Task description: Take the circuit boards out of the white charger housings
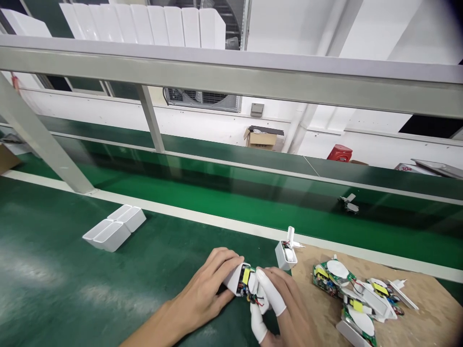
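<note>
My left hand [209, 284] is closed around a small white plastic housing [233, 279]. A circuit board [246, 277] with a yellow component and thin wires sits at the housing's open end; how deep it goes in, I cannot tell. With white finger covers on thumb and forefinger, my right hand [278, 299] pinches this board from the other side. Just beyond my right hand, another white housing [285, 256] stands upright with a board, wires and a white flap sticking out of its top.
Several circuit board assemblies [358, 299] lie heaped on a brown board [430, 308] at right. Open white housings [115, 229] stand grouped at left. Behind a pale edge runs a green conveyor belt [217, 197] carrying a small assembly [350, 204]. A metal rail [231, 72] crosses above.
</note>
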`<action>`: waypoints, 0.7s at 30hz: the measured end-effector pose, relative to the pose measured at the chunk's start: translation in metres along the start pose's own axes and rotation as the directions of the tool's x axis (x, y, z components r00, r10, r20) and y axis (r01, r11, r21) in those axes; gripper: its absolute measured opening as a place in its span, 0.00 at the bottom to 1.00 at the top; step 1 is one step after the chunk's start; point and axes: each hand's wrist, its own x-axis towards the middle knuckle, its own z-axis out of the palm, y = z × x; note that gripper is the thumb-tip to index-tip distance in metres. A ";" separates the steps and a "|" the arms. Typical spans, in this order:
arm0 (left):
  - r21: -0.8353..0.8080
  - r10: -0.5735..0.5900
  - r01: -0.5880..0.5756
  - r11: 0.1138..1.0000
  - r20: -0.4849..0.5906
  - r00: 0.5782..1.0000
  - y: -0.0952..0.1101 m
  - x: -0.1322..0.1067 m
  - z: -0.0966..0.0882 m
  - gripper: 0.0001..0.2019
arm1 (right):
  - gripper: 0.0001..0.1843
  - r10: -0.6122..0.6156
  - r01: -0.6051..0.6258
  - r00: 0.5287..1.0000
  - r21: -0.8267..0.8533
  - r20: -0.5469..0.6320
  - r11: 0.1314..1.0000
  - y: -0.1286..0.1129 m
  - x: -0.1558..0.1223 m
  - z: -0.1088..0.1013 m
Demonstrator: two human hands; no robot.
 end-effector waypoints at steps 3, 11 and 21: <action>0.000 0.006 -0.006 1.000 0.003 1.000 0.000 0.000 0.001 0.28 | 0.30 0.009 -0.009 1.000 -0.008 0.000 1.000 -0.001 0.001 -0.001; -0.014 -0.008 0.008 1.000 0.018 1.000 0.000 0.002 0.000 0.29 | 0.26 0.025 -0.026 0.998 -0.029 -0.050 0.999 -0.007 0.009 -0.005; -0.094 0.013 -0.010 0.995 0.028 1.000 0.005 -0.001 0.003 0.31 | 0.26 -0.035 0.033 0.999 0.100 0.021 0.994 -0.001 0.000 -0.003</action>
